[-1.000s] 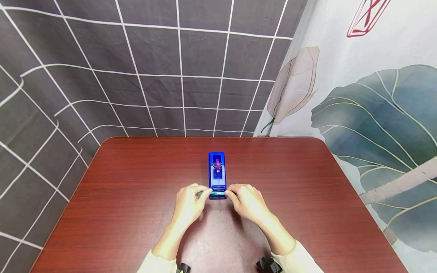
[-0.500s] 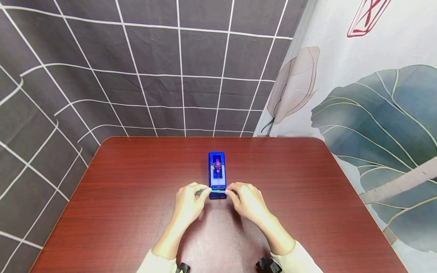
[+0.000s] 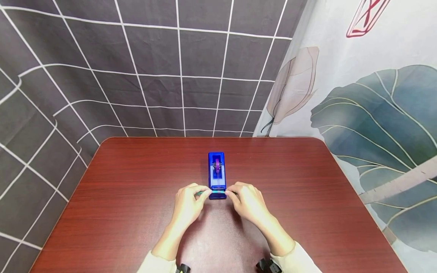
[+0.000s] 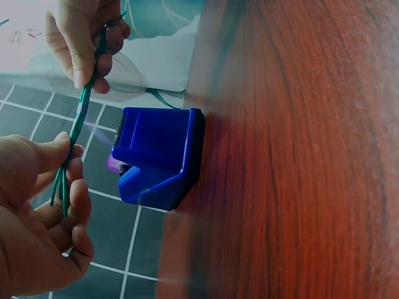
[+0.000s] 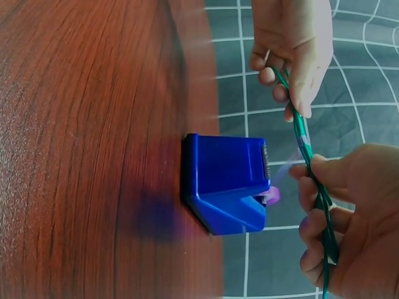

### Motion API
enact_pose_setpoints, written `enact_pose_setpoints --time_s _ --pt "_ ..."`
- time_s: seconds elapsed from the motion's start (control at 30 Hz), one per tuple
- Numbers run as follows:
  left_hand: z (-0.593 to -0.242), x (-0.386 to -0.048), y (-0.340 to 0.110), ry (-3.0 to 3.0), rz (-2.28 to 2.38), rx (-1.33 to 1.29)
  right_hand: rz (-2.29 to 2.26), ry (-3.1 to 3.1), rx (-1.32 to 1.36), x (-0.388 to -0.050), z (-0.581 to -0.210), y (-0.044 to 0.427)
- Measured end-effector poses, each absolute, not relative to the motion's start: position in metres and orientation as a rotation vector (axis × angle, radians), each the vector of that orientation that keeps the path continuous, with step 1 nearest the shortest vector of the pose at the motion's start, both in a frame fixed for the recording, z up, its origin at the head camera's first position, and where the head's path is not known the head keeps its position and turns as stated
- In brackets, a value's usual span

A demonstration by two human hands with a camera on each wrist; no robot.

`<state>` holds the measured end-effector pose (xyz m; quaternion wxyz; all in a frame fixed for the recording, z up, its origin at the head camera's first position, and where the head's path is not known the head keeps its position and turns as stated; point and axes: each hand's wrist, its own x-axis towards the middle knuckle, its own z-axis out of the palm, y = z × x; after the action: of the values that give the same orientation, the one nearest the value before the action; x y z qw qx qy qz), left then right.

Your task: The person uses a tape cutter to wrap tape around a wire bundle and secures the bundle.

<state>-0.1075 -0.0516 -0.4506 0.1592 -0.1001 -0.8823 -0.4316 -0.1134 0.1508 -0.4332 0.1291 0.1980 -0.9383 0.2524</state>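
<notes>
A blue tape dispenser (image 3: 217,180) with a purple roll stands upright on the table. Over its near end, my left hand (image 3: 189,203) and right hand (image 3: 249,201) pinch a thin green bundle of strands (image 3: 218,192), one at each side. In the left wrist view the bundle (image 4: 76,128) runs between the two thumbs, its split ends behind my left fingers. The right wrist view shows a strip of tape (image 5: 289,163) stretching from the purple roll (image 5: 272,195) to the bundle's middle. My right fingers curl round the longer, looped part of the bundle.
The reddish-brown wooden table (image 3: 136,170) reaches back to a dark grey curtain (image 3: 153,49) with white grid lines. At the right hangs a white curtain (image 3: 327,22) printed with large leaves.
Both hands keep their pinch on the green bundle over the dispenser's near end. The bundle has shifted only very slightly.
</notes>
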Motion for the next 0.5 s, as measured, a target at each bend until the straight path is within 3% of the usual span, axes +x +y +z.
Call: enact_pose_setpoints --time_s 0.5 --pt "-0.4536 -0.1075 -0.0529 -2.493 -1.28 -0.287 0.746 -2.614 0.724 -0.1156 -0.4356 0.1549"
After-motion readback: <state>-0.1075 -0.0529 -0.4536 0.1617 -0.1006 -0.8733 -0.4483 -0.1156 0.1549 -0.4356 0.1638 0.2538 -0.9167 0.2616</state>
